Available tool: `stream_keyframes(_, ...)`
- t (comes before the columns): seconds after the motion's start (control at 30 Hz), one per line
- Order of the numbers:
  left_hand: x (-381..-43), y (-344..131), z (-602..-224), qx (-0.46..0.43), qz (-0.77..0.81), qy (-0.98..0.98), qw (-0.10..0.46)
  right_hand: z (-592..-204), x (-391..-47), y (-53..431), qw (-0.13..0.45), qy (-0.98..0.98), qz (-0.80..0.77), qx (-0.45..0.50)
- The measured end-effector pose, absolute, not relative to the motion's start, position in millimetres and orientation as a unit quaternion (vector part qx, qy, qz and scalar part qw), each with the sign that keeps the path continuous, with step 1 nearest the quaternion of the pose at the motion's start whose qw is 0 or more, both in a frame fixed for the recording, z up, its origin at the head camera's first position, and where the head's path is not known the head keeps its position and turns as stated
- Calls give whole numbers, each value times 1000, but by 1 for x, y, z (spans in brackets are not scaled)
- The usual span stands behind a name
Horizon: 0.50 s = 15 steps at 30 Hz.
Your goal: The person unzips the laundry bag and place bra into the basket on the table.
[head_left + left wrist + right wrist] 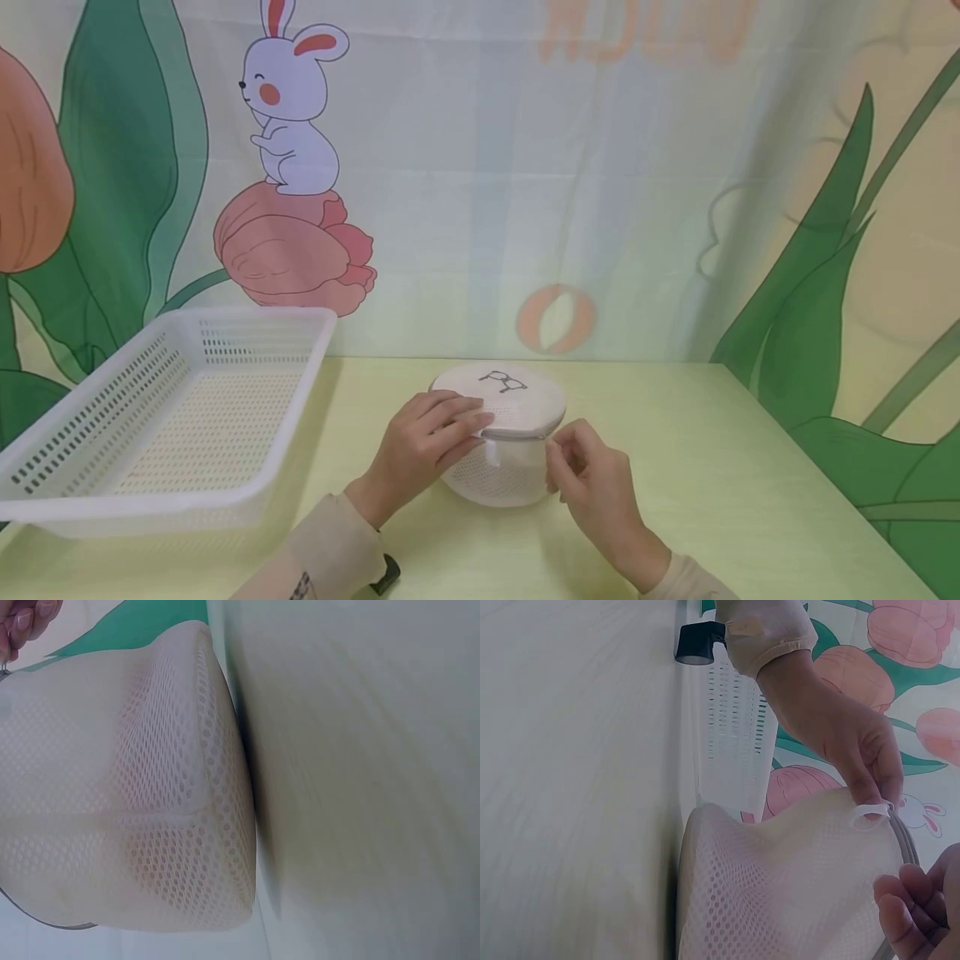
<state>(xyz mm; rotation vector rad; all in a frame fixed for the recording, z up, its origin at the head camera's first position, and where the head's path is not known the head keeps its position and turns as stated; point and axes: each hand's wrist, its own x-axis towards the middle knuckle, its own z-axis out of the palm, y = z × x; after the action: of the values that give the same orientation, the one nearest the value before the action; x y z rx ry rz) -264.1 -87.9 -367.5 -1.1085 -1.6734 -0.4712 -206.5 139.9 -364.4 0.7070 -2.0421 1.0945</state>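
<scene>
A white zippered mesh laundry bag [498, 479] stands upright on the table, its round lid [525, 404] on top with a small grey drawing. My left hand [427, 433] grips the rim at the near left, fingers over the lid and thumb lower down. Beside that thumb, a small white loop [870, 816] shows in the right wrist view. At the right side of the rim, my right hand [600, 483] has curled fingers and pinches a small metal zipper pull [5, 664], seen at the corner of the left wrist view. Inside the bag, contents cannot be made out.
A white perforated plastic basket [273, 467] stands on the left of the pale green table [712, 500]. Behind the table hangs a cloth backdrop [427, 183] printed with a rabbit and flowers. A dark strap piece [386, 575] sits at the left cuff.
</scene>
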Motion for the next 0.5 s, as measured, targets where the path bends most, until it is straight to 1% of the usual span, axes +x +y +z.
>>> stream_keyframes(0.5, -269, -94, -367, -461, -210, -692, 515, -363, -206, 141, 347, -789, 437, 258)
